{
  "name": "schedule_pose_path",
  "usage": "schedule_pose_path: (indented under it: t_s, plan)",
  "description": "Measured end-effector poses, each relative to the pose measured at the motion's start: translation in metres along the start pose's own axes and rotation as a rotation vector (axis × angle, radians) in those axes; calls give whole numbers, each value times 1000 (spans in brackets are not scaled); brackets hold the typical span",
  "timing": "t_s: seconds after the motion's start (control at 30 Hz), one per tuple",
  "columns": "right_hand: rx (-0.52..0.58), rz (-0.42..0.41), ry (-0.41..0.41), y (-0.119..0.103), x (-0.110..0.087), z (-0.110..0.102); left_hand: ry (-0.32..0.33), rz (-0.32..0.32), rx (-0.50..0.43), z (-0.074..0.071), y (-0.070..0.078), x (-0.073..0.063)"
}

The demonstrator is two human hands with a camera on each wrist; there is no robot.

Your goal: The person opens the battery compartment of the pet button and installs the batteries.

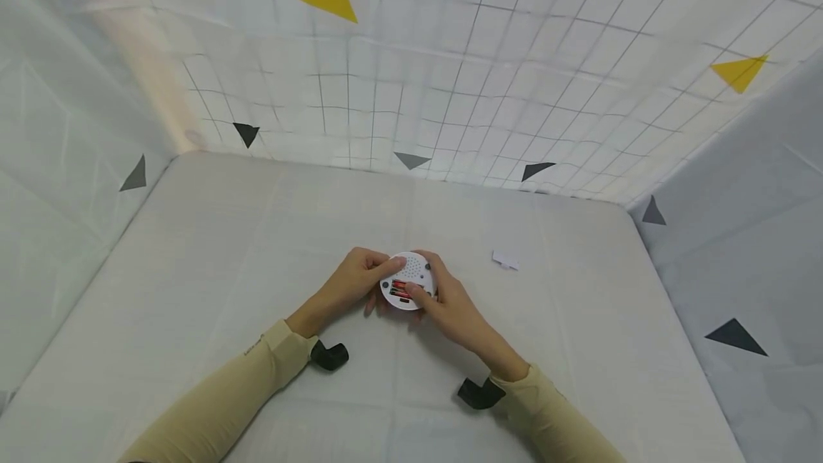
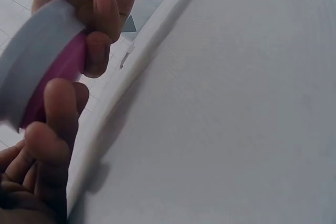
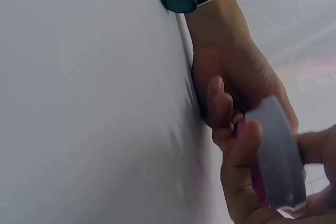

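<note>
A round white device (image 1: pixel 416 268) is held between both hands near the middle of the table, its underside facing up. It has a patch of small holes and an uncovered battery compartment with red batteries (image 1: pixel 398 291) inside. The left hand (image 1: pixel 350 281) grips its left edge, thumb on top by the holes. From the right, the right hand (image 1: pixel 455 309) holds the rim, with its thumb over the batteries. The wrist views show a magenta face (image 2: pixel 64 65) on the downward side, fingers curled beneath it. A small white flat piece with a tab (image 1: pixel 505 260) lies to the right.
White sheeting covers the table (image 1: pixel 308 420). A grid-marked back wall (image 1: pixel 418 63) and side walls enclose it, bearing yellow and dark triangles. Black wrist-worn pieces (image 1: pixel 330 356) sit at both beige sleeves (image 1: pixel 225 399).
</note>
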State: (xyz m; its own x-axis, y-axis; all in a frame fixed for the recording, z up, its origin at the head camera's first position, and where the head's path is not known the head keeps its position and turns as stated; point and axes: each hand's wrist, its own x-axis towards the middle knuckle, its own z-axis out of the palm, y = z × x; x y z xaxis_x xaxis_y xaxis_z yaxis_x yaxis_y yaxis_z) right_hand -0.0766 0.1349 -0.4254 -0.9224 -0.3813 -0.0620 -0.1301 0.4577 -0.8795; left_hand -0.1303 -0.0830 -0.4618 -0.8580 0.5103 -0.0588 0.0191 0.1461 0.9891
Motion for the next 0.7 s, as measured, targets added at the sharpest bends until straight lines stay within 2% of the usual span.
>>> schedule_pose_path:
  t_s: [0.17, 0.23, 0.33, 0.4, 0.5, 0.57, 0.7]
  plan:
    - [-15, 34, 11, -4, -1, -5, -12, -9, -20, -1, -1, 0]
    - [-61, 29, 35, -5, 0, -8, -13, -8, -18, -1, -2, 1]
    - [-179, -13, 112, -2, 1, -17, -8, -14, -11, -1, -1, 1]
    - [-300, -40, 197, 2, 1, -28, -5, -27, -9, 0, -1, 1]
    - [-470, -18, 293, 7, 1, -50, -3, -49, -17, 0, -1, 1]
    - [-567, 30, 307, 10, -1, -67, -3, -56, -25, 1, 0, 1]
    - [-682, 124, 240, 19, -4, -92, -1, -57, -36, 1, 0, 0]
